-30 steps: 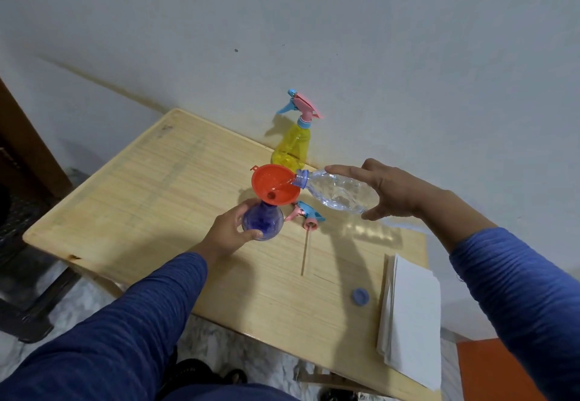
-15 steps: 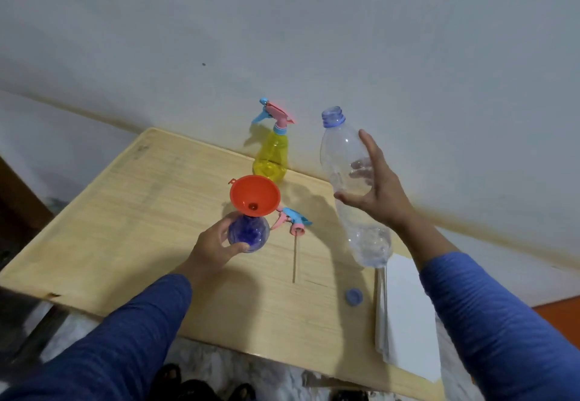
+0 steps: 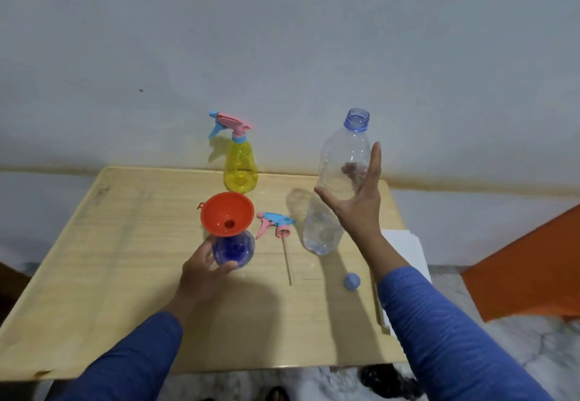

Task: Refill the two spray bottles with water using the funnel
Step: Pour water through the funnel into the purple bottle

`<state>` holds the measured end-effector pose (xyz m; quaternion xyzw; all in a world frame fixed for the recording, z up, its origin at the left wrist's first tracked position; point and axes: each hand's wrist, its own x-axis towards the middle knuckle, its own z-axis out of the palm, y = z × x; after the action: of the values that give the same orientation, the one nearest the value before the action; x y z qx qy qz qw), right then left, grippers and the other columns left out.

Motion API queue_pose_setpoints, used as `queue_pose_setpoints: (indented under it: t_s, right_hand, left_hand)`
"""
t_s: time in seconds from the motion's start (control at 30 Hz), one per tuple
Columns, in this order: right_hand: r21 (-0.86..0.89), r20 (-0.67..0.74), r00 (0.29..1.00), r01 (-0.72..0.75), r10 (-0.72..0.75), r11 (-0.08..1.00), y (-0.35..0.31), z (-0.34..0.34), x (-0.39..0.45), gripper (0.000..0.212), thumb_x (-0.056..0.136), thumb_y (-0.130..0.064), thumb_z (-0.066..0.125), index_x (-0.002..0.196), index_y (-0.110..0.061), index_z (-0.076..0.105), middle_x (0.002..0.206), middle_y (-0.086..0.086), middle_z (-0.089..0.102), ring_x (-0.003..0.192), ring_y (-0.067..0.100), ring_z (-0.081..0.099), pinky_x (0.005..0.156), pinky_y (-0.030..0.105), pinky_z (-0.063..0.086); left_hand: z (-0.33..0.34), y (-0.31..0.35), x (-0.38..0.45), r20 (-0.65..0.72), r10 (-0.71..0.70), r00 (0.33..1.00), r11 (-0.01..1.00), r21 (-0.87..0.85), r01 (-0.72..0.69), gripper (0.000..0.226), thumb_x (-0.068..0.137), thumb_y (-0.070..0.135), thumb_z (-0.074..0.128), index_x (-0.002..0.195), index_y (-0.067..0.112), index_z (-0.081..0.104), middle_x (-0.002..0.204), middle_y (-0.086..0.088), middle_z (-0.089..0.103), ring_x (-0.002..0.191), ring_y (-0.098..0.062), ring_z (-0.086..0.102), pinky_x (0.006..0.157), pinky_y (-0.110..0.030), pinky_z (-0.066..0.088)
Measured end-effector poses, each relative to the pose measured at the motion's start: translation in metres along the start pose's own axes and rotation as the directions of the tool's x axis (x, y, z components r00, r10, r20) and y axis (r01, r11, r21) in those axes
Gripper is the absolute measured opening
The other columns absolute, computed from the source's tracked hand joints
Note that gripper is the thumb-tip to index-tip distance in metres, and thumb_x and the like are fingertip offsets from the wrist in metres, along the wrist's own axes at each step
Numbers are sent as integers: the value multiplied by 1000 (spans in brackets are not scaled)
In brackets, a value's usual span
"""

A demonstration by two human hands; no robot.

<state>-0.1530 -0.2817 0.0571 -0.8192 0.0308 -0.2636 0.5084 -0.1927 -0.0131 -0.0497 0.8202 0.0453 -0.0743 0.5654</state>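
A blue spray bottle without its head stands on the wooden table, and my left hand grips its body. An orange funnel sits in its neck. My right hand holds a clear water bottle upright and uncapped, with the thumb in front and the fingers behind. Its base is down at the table top, and a little water shows at the bottom. The loose pink and blue spray head with its tube lies between the two bottles. A yellow spray bottle with its head on stands by the wall.
A small blue cap lies on the table near my right forearm. A stack of white paper sits at the table's right edge. The wall runs right behind the table. An orange surface is on the floor to the right.
My right hand tipped the water bottle back from the funnel to upright and lowered it to the table on the right. My left hand stayed on the blue bottle.
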Motion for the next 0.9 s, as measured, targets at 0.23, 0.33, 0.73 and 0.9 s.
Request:
queue_pose_setpoints:
  t_s: [0.23, 0.33, 0.73, 0.9]
  right_hand:
    - [-43, -81, 991, -113, 110, 993, -5, -1, -20, 122, 59, -30, 88, 132, -64, -3, 140, 6, 46, 119, 5, 52, 94, 0, 35]
    - [-96, -72, 984, -171, 164, 981, -10, -3, -31, 122, 61, -28, 86, 144, -45, -1, 147, 3, 39, 126, 10, 47, 99, 9, 36]
    - [-355, -269, 917, -380, 296, 854, -32, 1, -73, 72, 82, -22, 67, 143, -11, 30, 138, 11, 44, 123, 23, 46, 97, 31, 39]
    - [-302, -300, 922, -334, 243, 893, -46, 26, -94, 33, 85, -17, 62, 117, -12, 54, 114, 7, 56, 85, 10, 60, 70, 12, 42]
  left_hand:
    - [-3, -8, 4, 25, 63, 998, 997, 43, -64, 53, 70, 32, 74, 103, 53, 39, 103, 16, 56, 97, -9, 53, 69, -16, 42]
    - [-3, -13, 5, 10, 70, 998, 997, 34, -70, 55, 76, 19, 75, 118, 39, 46, 107, 14, 55, 100, -10, 52, 75, -21, 43]
    - [-5, -34, 13, 16, 201, 980, 979, -26, -200, 65, 73, 20, 79, 123, 43, 45, 113, 18, 57, 102, -7, 56, 89, -27, 48]
    - [-8, -35, 15, 13, 242, 970, 970, -10, -242, 64, 72, 19, 78, 117, 48, 45, 106, 29, 55, 96, 0, 56, 86, -26, 50]
